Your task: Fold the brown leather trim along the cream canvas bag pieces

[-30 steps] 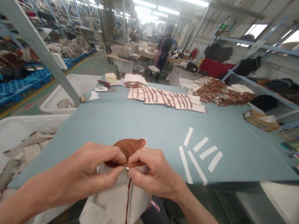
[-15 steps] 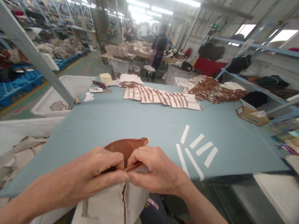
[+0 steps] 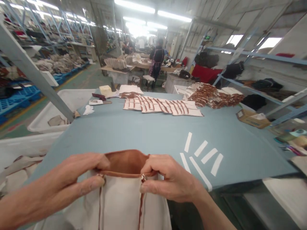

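Observation:
A cream fabric piece (image 3: 122, 198) with a brown lining at its top edge hangs over the near edge of the blue-grey table (image 3: 148, 131). My left hand (image 3: 74, 179) pinches the top edge on the left, thumb below and fingers curled into the brown opening. My right hand (image 3: 168, 179) grips the same edge on the right, close to a brown seam that runs down the cloth. The two hands hold the opening stretched between them.
Several white strips (image 3: 203, 156) lie just right of my hands. A row of cream and brown pieces (image 3: 163, 106) and a stack of them (image 3: 211, 94) sit at the far side. White bins (image 3: 59, 108) stand left, a cardboard box (image 3: 251, 118) right. A person (image 3: 157, 60) stands beyond.
My hands have moved apart along the top edge, spreading the brown-lined opening wider. The view has tilted up a little and the cloth now hangs flatter.

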A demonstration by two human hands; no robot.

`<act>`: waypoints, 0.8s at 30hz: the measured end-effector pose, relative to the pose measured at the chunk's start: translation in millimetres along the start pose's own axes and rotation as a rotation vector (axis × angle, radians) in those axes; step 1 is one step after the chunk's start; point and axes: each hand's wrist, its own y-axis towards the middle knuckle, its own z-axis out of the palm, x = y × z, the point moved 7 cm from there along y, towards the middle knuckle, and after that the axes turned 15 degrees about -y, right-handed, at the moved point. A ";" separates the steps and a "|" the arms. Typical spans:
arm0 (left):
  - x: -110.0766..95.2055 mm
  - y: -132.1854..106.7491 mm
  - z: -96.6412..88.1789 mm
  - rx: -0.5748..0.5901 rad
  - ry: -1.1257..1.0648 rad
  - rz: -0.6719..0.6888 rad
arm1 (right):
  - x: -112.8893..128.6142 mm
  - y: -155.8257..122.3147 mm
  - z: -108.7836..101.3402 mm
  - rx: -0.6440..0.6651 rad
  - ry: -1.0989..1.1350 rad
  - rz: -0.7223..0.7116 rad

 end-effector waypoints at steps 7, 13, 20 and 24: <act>-16.1 28.5 38.2 0.197 -0.365 -0.043 | 4.7 15.1 18.7 0.079 0.026 0.036; -7.6 36.3 44.6 0.200 -0.403 -0.157 | 0.6 14.8 22.8 0.094 0.092 0.154; -8.2 44.8 50.6 0.335 -0.452 -0.221 | -8.4 15.8 26.2 0.148 0.145 0.197; -5.8 40.1 50.9 0.269 -0.387 -0.201 | -11.6 18.5 28.4 0.151 0.178 0.201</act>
